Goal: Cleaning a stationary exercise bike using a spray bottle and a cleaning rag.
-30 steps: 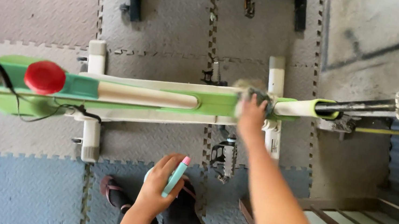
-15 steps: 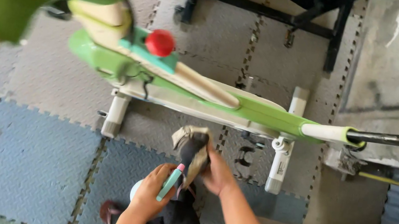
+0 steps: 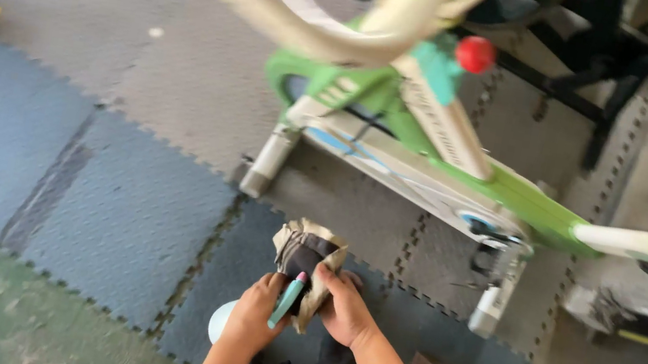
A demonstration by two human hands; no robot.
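right now i'm holding a spray bottle [image 3: 287, 300] in my left hand [image 3: 258, 314] and bunching a rag [image 3: 308, 261] with my right hand [image 3: 346, 309], low centre of frame. judging by this, the green bike [image 3: 436, 153] above is waiting, untouched.

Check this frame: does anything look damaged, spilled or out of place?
Nothing stands out. Both hands, left hand and right hand, hold a crumpled cloth above the foam floor mats, beside the green exercise bike.
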